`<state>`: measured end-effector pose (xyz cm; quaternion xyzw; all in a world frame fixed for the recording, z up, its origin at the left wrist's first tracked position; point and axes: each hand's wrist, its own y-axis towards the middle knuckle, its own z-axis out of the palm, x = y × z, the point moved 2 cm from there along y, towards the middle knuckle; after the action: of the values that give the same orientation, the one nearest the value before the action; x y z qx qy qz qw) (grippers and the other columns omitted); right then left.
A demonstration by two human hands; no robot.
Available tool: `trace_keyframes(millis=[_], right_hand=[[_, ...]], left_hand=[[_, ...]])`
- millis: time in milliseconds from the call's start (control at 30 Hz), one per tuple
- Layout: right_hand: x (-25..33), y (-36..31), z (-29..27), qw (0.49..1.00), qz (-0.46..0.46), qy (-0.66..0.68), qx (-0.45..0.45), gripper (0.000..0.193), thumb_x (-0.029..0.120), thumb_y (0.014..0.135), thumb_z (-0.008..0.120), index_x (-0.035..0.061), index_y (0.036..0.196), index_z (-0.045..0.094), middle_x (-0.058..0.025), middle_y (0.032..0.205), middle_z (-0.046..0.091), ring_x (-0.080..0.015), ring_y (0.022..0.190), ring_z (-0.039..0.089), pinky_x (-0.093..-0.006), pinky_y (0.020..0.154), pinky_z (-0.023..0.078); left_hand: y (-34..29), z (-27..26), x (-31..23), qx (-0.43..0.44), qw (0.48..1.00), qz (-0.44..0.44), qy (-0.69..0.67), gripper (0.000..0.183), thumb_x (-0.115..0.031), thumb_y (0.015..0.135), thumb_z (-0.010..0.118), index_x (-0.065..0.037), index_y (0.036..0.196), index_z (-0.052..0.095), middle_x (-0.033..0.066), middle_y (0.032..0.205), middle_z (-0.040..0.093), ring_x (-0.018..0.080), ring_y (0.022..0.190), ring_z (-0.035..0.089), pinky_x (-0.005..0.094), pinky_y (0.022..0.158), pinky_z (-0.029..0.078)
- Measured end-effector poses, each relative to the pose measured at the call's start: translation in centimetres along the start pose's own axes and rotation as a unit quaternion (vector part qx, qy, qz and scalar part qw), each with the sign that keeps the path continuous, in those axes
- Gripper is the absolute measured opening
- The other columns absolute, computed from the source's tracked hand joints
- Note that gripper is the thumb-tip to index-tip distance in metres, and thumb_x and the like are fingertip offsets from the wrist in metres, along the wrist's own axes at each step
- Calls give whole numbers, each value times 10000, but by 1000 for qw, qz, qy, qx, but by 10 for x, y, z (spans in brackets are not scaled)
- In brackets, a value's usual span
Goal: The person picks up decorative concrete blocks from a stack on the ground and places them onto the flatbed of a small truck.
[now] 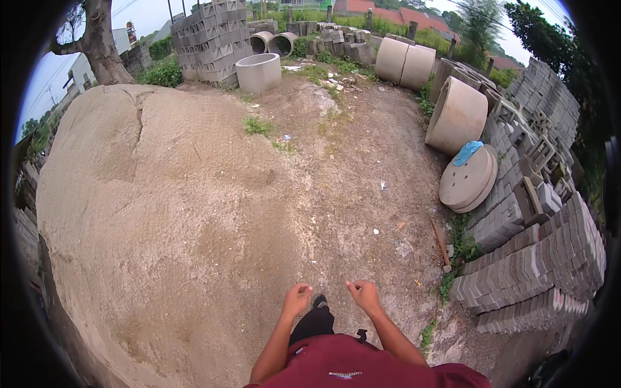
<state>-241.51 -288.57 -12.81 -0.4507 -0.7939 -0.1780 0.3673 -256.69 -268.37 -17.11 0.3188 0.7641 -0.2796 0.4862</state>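
My left hand (298, 299) is held out in front of my waist, its fingers curled in and nothing visible in them. Level with it, a short gap away, my right hand (364, 296) is also closed, thumb and fingers drawn together, and I see nothing in it. Neither hand touches anything. Beneath them lies the dirt ground (343, 194), and one dark shoe (319, 301) shows between the hands. A big sand mound (149, 213) rises close on the left. To the right, a wooden-handled tool (441, 240) lies on the ground.
Grey paving blocks (524, 265) stand stacked along the right. Beyond them, round concrete lids (467, 178) carry a blue cloth or bag (467, 152), beside a large concrete ring (457, 116). At the far left stand a hollow-block stack (210, 45) and an upright concrete ring (259, 73).
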Motion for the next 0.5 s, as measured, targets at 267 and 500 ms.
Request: trace_keyframes(millis=[267, 500], right_hand=[[65, 250, -9, 996, -33, 71, -42, 249, 235, 848, 710, -3, 783, 683, -173, 765, 677, -303, 724, 676, -382, 674, 513], [63, 505, -16, 992, -69, 89, -62, 265, 246, 872, 667, -5, 788, 679, -188, 745, 653, -347, 707, 647, -407, 674, 506]], left_hand=[[259, -22, -82, 17, 1000, 10, -2, 307, -282, 891, 674, -9, 1030, 663, 154, 953, 713, 258, 934, 686, 366, 835, 512], [500, -6, -97, -10, 1000, 15, 15, 294, -266, 884, 684, -10, 1028, 664, 150, 942, 715, 262, 924, 692, 362, 827, 523]])
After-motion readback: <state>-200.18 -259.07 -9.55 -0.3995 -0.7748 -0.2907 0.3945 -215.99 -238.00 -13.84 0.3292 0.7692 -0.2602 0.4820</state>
